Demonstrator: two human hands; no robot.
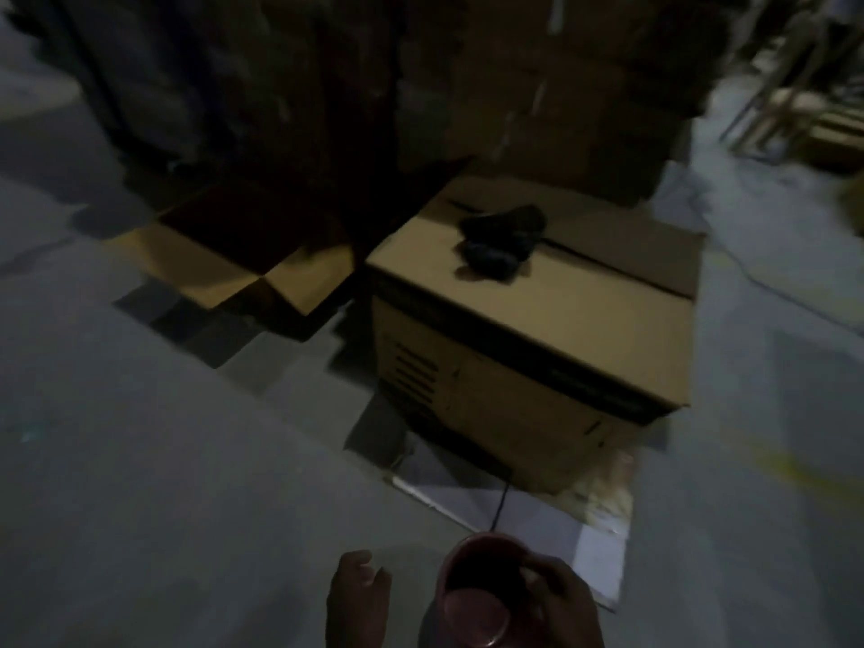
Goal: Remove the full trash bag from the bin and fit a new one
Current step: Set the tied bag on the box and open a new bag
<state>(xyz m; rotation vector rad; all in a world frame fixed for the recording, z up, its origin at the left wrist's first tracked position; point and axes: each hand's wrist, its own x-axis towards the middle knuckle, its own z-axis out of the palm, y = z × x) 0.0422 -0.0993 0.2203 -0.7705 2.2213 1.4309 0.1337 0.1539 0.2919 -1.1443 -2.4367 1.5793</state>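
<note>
Dim grey concrete floor [140, 460] bearing a closed brown cardboard box [537, 320], an open brown cardboard box [243, 259] just left of it, flattened white card [561, 521] beneath its near corner.

Bundle [502, 240] laid on closed box [537, 320], open box [243, 254] set to its left, stacked boxes [537, 86] behind both, bin [477, 596] held nearest, floor [140, 460] beneath
</note>
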